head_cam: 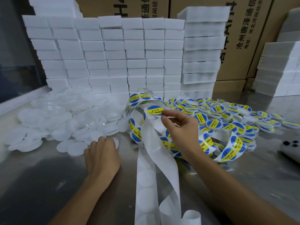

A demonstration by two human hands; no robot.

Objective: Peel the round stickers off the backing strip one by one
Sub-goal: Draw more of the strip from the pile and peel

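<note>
The right hand [181, 127] pinches the edge of a blue-and-yellow round sticker [155, 110] between thumb and forefinger, at the top of a loop of white backing strip [146, 168] that trails down across the steel table [48, 184] toward the viewer. The left hand [102, 153] rests knuckles-up on the table with fingers curled over a plain white disc [116, 142] at the edge of the white lid pile [65, 117]. Labelled lids [227, 116] lie heaped to the right, foam blocks [113, 54] stacked behind.

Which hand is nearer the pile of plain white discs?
Left. The left hand rests at the edge of the pile of plain white discs, touching the nearest ones; the right hand is off to its right, pinching a sticker.
</note>
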